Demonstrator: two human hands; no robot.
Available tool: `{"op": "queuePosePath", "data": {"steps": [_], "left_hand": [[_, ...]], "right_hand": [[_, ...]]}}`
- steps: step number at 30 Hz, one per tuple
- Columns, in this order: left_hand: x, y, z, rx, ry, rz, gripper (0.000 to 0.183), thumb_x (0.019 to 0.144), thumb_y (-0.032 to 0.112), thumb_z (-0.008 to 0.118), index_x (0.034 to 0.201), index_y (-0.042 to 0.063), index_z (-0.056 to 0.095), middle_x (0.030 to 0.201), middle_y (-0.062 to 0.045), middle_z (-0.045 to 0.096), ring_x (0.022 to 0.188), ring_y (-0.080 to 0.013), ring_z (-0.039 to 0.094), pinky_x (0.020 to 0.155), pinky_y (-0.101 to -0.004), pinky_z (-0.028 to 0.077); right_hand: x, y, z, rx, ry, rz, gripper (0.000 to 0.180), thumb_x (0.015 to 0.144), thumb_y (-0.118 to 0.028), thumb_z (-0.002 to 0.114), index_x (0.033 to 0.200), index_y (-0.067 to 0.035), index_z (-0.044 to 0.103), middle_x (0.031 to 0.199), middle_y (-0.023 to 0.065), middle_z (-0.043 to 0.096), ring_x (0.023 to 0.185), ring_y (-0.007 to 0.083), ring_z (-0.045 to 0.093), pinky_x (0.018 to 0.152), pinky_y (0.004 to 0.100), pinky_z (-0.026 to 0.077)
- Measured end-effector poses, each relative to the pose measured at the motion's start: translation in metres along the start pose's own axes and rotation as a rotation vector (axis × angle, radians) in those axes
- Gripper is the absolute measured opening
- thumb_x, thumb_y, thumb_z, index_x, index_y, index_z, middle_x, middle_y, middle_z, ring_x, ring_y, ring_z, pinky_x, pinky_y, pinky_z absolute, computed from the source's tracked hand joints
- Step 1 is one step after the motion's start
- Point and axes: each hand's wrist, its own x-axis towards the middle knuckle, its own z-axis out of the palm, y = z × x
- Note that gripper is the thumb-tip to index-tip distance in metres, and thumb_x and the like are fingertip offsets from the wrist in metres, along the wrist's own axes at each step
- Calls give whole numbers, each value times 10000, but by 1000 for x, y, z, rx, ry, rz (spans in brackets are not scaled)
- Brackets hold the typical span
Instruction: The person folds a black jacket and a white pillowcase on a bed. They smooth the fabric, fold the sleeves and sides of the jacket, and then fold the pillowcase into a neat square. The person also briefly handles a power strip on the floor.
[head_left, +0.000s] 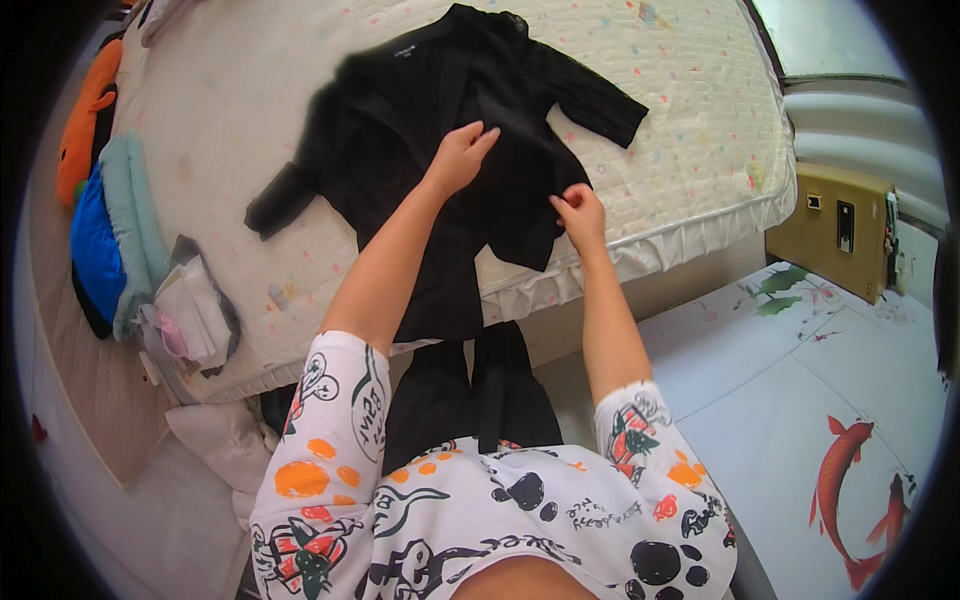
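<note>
A black jacket (405, 120) with short lace-like sleeves lies spread on the cream patterned mattress cover (697, 97), its collar away from me. My left hand (461, 157) is over the middle of the jacket, with thumb and fingertips close together near the front panel; whether cloth is pinched between them cannot be made out. At the jacket's right side edge, my right hand (582, 214) pinches the black fabric between thumb and fingers. The lower left part of the jacket hangs towards the bed's near edge.
At the bed's left side are a white cloth bundle (196, 304), a blue cushion (96, 251), a pale green folded textile (135, 225) and an orange plush toy (84, 124). A gold-coloured safe (829, 225) stands right of the bed, on the floor with printed fish.
</note>
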Motion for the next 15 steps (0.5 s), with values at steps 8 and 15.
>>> {"op": "queuePosePath", "data": {"steps": [8, 15], "left_hand": [[-74, 39, 5, 321, -321, 313, 209, 729, -31, 600, 921, 30, 651, 1118, -95, 638, 1048, -273, 588, 935, -349, 440], [-125, 4, 18, 620, -279, 352, 234, 642, 23, 621, 865, 92, 637, 1095, -47, 599, 1127, -237, 514, 1028, -463, 342]], "right_hand": [[-125, 100, -74, 486, 473, 443, 223, 855, -156, 622, 1032, -83, 507, 891, 59, 528, 794, 157, 535, 654, 325, 471], [-83, -8, -42, -702, 47, -600, 544, 733, -143, 690, 1238, -110, 491, 1309, 187, 390, 1237, 354, 362, 1023, 450, 314]]}}
